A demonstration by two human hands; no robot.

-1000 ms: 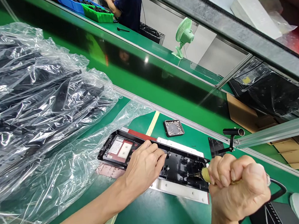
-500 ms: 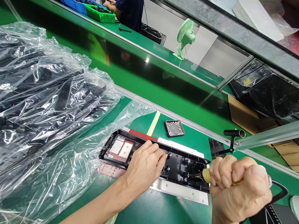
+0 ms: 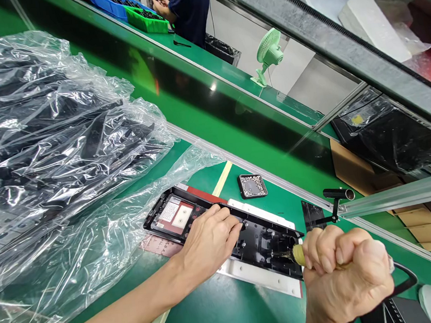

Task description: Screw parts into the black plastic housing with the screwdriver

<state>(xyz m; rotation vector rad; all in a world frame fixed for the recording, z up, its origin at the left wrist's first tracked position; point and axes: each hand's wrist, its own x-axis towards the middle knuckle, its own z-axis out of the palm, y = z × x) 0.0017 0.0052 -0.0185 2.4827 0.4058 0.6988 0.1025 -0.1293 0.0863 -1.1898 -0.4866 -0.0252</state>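
Little has moved since the earlier frames: the view has slid slightly, while both hands keep their places. Across the left of the green table (image 3: 217, 317), clear plastic wrap (image 3: 80, 135) reaches towards the black housing (image 3: 257, 239); if it were dragged, its loose end could catch the housing's left corner and nudge it.

That housing lies open, slanting roughly along the table's far edge, on white supports (image 3: 259, 275). The left hand (image 3: 212, 239) rests over it with bent fingers; whether they grip anything beneath is hidden. Should that hand let up, the housing could skid or tilt under the tool.

Close to the far edge, a small dish (image 3: 252, 186) of metal bits could tip if knocked, or shed one into the housing.

Towards the right end, the right hand (image 3: 349, 276) is clenched around a yellow-handled tool (image 3: 298, 254), its shaft angled low inside. A slip could scratch the plastic or damage a post. The black cord (image 3: 410, 277) beside that hand could snag and jerk the tip, if it belongs to the tool.
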